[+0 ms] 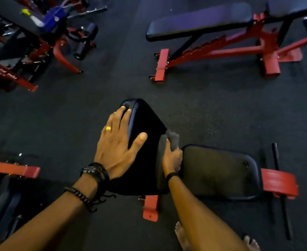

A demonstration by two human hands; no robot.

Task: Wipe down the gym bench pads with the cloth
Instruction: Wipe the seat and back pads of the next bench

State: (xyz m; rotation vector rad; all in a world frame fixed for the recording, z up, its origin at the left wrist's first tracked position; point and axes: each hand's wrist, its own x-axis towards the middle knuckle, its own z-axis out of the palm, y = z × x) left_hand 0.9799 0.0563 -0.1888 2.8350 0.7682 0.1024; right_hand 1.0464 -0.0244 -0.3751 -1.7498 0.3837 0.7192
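A black raised backrest pad [145, 127] of a red-framed bench rises toward me at the centre. My left hand [118, 144] lies flat on its left side, fingers spread over the top edge. My right hand [172, 158] grips a grey cloth [173, 138] pressed against the pad's right edge, in the gap beside the lower seat pad [219, 171]. Part of the cloth is hidden under my fingers.
Another black bench with a red frame [199, 20] stands at the back right. Red machines and a blue crate [54, 19] fill the back left. A red frame bar [13, 169] sits at the left. My bare feet [181, 236] are on the dark rubber floor [94, 84].
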